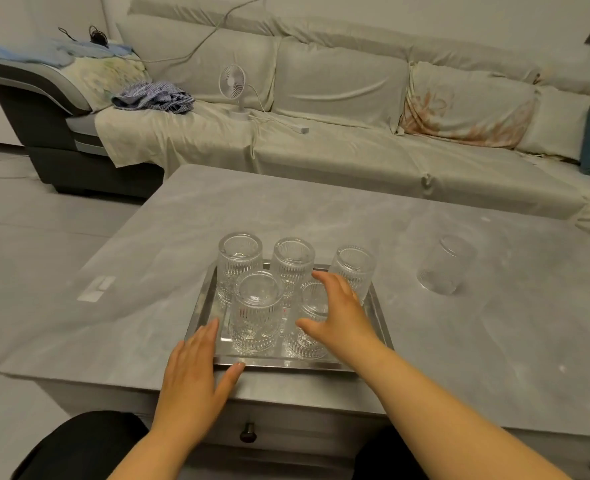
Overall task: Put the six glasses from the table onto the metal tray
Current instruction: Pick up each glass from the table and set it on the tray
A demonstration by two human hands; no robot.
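Glasses, five clear ribbed ones (256,313), are standing crowded on the shiny metal tray (201,306); the sixth clear glass (445,266) is waiting well apart on the grey marble table (252,209). My right hand (342,311) is spreading open around the front-right ribbed glass (309,327), not gripping anything, and my left hand (193,372) is lying flat and empty on the tray's corner. I am risking knocking the neighbours over.

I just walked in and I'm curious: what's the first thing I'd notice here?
Probably the five sparkly glasses standing upside down on the metal tray at the table's near edge, with the right hand over one and the left hand at the tray's corner. Next, one lone glass further right on the grey table.
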